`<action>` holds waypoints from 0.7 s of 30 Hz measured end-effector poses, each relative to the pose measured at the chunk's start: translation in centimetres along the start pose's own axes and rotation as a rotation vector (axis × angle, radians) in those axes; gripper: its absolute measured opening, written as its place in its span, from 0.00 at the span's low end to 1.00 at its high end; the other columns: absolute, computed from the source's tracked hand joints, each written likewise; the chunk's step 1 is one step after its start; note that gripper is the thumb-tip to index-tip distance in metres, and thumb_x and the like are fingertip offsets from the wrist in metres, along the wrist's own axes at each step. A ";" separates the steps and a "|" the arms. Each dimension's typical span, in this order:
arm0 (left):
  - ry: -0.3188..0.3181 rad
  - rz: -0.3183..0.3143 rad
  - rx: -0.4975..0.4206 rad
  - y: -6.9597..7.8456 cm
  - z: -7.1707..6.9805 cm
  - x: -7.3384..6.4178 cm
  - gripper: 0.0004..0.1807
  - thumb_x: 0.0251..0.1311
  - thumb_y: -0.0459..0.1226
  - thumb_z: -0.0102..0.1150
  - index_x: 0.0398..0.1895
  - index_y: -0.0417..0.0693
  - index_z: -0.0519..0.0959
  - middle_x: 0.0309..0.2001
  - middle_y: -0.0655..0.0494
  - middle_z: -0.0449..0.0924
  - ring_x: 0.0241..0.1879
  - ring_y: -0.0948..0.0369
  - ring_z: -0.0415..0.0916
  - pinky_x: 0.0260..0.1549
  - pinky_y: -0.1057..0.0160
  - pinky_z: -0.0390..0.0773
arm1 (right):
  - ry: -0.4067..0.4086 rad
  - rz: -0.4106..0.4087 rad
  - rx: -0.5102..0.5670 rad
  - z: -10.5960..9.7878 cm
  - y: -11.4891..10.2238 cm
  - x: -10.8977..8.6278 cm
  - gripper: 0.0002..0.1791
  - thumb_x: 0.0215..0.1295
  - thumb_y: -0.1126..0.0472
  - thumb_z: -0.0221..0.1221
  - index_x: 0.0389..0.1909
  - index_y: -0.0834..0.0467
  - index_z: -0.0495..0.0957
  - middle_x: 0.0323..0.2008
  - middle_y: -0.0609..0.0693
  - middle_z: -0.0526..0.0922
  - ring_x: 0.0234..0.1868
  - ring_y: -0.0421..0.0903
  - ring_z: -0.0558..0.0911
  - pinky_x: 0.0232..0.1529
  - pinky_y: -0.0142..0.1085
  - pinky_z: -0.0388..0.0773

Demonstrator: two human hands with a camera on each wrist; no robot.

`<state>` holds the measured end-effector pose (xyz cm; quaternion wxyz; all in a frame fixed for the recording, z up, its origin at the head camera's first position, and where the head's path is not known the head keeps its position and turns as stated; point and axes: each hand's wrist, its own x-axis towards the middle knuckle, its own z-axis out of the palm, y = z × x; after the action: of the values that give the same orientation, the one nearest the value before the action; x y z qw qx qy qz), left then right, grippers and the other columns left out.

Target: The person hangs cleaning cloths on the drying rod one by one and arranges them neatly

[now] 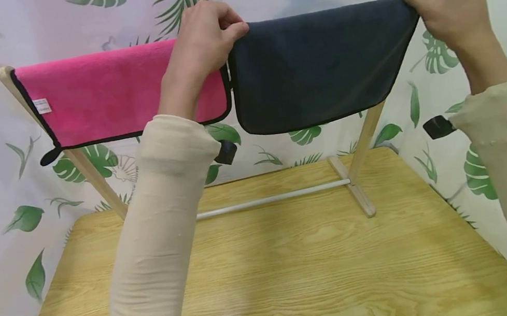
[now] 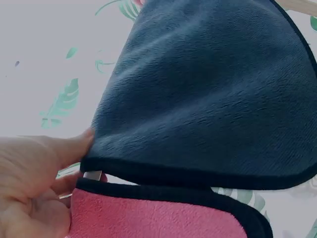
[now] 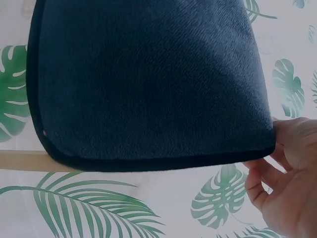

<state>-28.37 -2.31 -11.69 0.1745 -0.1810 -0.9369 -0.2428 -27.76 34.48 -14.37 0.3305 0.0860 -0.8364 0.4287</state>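
A dark navy towel (image 1: 323, 66) with black edging hangs folded over the top of a wooden rack, right of a pink towel (image 1: 105, 96) with a white label. My left hand (image 1: 202, 41) pinches the navy towel's upper left corner, where the two towels meet. At its upper right corner, my right hand (image 1: 449, 0) grips the edge between thumb and fingers. In the left wrist view, the thumb of the left hand (image 2: 39, 178) lies on the navy fold, and a bit of white bar shows between the towels. The right wrist view has the right hand (image 3: 292, 178) holding the navy corner.
The rack's wooden leg (image 1: 366, 140) and foot (image 1: 353, 188) stand on a wood-grain table (image 1: 322, 270). A white lower bar (image 1: 272, 199) runs across the rack near the tabletop. Behind it is a leaf-patterned wall covering (image 1: 440, 105). A black loop (image 1: 50, 156) hangs from the pink towel.
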 end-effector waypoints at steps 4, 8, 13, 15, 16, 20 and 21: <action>0.057 -0.048 -0.006 0.4 0.4 0.1 0.18 0.78 0.46 0.51 0.62 0.54 0.83 0.56 0.55 0.81 0.55 0.62 0.71 0.52 0.72 0.75 | -0.057 -0.019 -0.013 0.0 0.1 0.0 0.16 0.77 0.58 0.58 0.60 0.56 0.84 0.44 0.38 0.83 0.42 0.35 0.78 0.52 0.21 0.74; 0.109 -0.075 0.005 0.8 0.8 0.2 0.18 0.78 0.45 0.50 0.62 0.51 0.82 0.61 0.52 0.76 0.63 0.60 0.67 0.58 0.72 0.70 | -0.039 0.015 0.042 -0.2 0.2 -0.3 0.12 0.75 0.62 0.58 0.55 0.50 0.81 0.49 0.41 0.78 0.41 0.33 0.79 0.46 0.20 0.75; 0.163 -0.116 -0.025 1.0 1.0 0.3 0.18 0.77 0.46 0.52 0.60 0.47 0.78 0.61 0.50 0.71 0.60 0.59 0.67 0.56 0.74 0.71 | -0.002 0.044 0.072 -0.2 -0.2 -0.1 0.07 0.73 0.62 0.61 0.46 0.50 0.85 0.42 0.37 0.78 0.37 0.32 0.79 0.44 0.19 0.74; 0.172 -0.122 -0.038 1.0 1.0 0.3 0.17 0.77 0.46 0.53 0.59 0.46 0.78 0.60 0.50 0.71 0.59 0.59 0.68 0.54 0.75 0.72 | -0.020 0.042 0.053 -0.1 -0.4 0.2 0.09 0.73 0.61 0.62 0.49 0.53 0.87 0.39 0.35 0.80 0.36 0.33 0.78 0.44 0.20 0.74; 0.171 -0.120 -0.039 0.9 1.0 0.3 0.18 0.76 0.46 0.53 0.58 0.46 0.79 0.60 0.50 0.71 0.59 0.59 0.68 0.54 0.74 0.72 | -0.031 0.041 0.050 -0.1 -0.5 0.4 0.09 0.73 0.61 0.62 0.49 0.55 0.88 0.37 0.35 0.81 0.36 0.33 0.78 0.46 0.20 0.74; 0.128 -0.081 -0.016 0.7 0.8 0.3 0.18 0.77 0.47 0.52 0.57 0.47 0.83 0.56 0.51 0.78 0.57 0.60 0.70 0.53 0.73 0.73 | -0.041 0.036 0.065 0.2 -0.7 1.1 0.08 0.71 0.60 0.65 0.47 0.57 0.88 0.31 0.35 0.83 0.33 0.35 0.77 0.42 0.21 0.74; 0.110 -0.069 -0.011 0.6 0.7 0.2 0.19 0.78 0.47 0.51 0.58 0.48 0.83 0.55 0.52 0.79 0.55 0.61 0.70 0.52 0.72 0.74 | -0.036 0.041 0.069 0.3 -0.7 1.2 0.07 0.70 0.59 0.66 0.45 0.56 0.88 0.31 0.36 0.82 0.32 0.35 0.77 0.42 0.21 0.74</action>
<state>-28.49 -1.39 -11.91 0.2162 -0.1359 -0.9303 -0.2631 -28.52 34.00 -13.24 0.3034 0.0878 -0.8284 0.4625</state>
